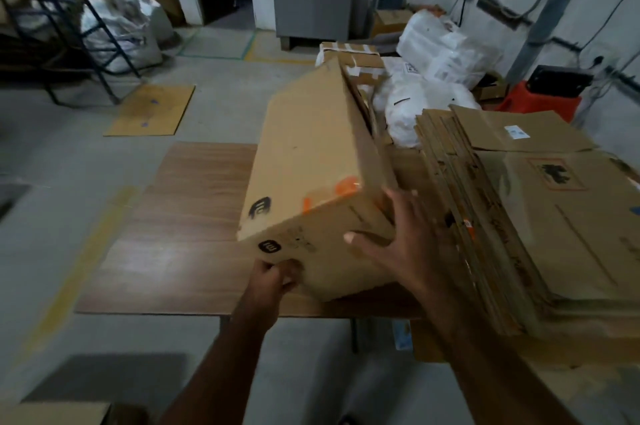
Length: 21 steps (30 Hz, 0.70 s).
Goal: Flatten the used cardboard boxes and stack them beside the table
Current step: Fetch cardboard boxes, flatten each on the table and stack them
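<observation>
Two hands work one unflattened cardboard box (311, 161), which rests tilted on the wooden table (180, 251), its near end raised. The left hand (273, 277) curls its fingers around the lower near corner. The right hand (398, 234) lies spread and flat against the near end face, gripping nothing. To flatten well, it seems best to keep the corner grip firm, free the end flaps first, then press along the existing creases so the panels fold without tearing. Just right of the box sits the stack of flattened boxes (519, 217). Farther back lie white plastic bags (440, 54) and a loose cardboard sheet (152, 109) on the floor.
</observation>
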Tool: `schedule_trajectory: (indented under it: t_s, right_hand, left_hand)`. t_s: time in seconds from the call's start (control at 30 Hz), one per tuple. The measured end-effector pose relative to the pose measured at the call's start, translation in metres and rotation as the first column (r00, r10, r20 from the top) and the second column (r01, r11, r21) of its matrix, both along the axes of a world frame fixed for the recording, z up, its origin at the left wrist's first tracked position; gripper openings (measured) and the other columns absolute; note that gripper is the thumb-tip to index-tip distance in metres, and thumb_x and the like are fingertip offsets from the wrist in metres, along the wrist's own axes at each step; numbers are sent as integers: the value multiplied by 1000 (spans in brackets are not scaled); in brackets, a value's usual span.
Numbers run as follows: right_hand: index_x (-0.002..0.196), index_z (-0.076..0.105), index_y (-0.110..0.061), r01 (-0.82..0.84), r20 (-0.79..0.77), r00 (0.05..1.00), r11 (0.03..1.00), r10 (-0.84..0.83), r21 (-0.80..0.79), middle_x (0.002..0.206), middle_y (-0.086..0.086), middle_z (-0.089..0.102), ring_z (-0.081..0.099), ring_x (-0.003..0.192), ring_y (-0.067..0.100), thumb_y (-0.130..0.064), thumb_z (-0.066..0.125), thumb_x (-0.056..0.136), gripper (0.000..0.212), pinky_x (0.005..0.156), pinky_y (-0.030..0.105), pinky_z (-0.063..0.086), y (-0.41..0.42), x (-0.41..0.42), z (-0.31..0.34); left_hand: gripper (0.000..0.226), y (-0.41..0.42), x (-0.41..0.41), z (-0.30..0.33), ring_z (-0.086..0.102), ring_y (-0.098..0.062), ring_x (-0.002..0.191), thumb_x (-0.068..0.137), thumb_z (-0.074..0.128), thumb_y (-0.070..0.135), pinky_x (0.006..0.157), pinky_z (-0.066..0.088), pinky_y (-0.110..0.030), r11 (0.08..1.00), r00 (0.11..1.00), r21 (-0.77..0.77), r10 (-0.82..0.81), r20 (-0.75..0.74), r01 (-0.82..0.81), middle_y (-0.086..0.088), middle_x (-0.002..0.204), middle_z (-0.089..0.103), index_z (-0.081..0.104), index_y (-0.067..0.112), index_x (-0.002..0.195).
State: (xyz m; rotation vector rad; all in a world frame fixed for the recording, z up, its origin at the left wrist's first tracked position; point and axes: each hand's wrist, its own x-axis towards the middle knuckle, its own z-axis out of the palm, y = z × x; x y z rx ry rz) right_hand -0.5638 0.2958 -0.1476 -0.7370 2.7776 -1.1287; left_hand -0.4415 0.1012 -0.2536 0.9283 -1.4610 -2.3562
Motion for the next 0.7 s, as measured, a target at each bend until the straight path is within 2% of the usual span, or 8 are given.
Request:
schedule_trajectory:
  t_s: [0.1,0.17,0.23,0.37,0.47,0.57,0.63,0.7]
  right_hand:
    - [155,14,-49,-229,-203,930,914,307,334,169,-7,8,16,154,30,-73,59,82,89,118,66,16,-38,14,30]
    - [156,13,-48,-249,-248,883,846,398,472,170,-2,6,20,152,36,-69,53,90,79,117,68,17,-60,28,12]
    - [156,15,-46,-247,-254,852,780,457,575,170,1,9,20,152,40,-63,51,94,74,114,72,13,-73,40,-22]
    - [159,13,-45,-162,-301,852,762,429,627,171,2,10,19,153,39,-53,55,96,76,112,76,10,-73,42,-64]
    - [160,13,-44,-172,-325,837,775,441,609,171,2,11,19,153,39,-51,52,98,74,112,76,12,-70,40,-65]
    - [161,6,-45,-226,-246,857,758,453,612,172,2,1,10,156,39,-54,48,99,75,113,76,6,-70,41,-55]
    - [159,6,-46,-293,-160,870,749,467,594,172,-1,-3,7,156,37,-63,46,97,76,114,74,4,-69,39,-46]
    - [156,16,-44,-339,-91,902,824,422,454,169,-3,12,20,152,31,-70,48,92,76,115,70,15,-67,26,-28]
  left_hand:
    - [18,21,3,-28,60,-42,109,80,53,3,89,54,-48,932,984,323,127,126,-161,-16,100,65,60,6,96]
    - [30,43,4,-39,62,-36,100,82,53,9,86,53,-47,876,977,434,178,117,-212,-15,100,66,62,9,111]
    - [36,59,2,-44,65,-31,93,86,53,11,86,51,-47,863,969,442,234,76,-243,-14,99,71,63,12,120]
    - [24,62,-5,-53,66,-29,89,92,47,10,85,52,-42,875,961,395,253,115,-278,-12,90,74,70,13,99]
    - [23,61,-3,-51,68,-31,99,92,49,19,97,52,-48,910,967,338,192,170,-240,-13,101,74,66,15,107]
    - [24,60,3,-49,69,-30,99,93,49,20,93,56,-49,942,957,247,168,238,-227,-14,106,73,64,13,111]
    - [30,48,14,-54,70,-39,99,92,54,24,82,60,-49,947,913,35,296,282,-318,-18,107,73,65,7,114]
    - [27,18,22,-46,67,-48,98,83,60,23,73,57,-49,835,768,-186,549,329,-517,-24,99,69,65,2,99]
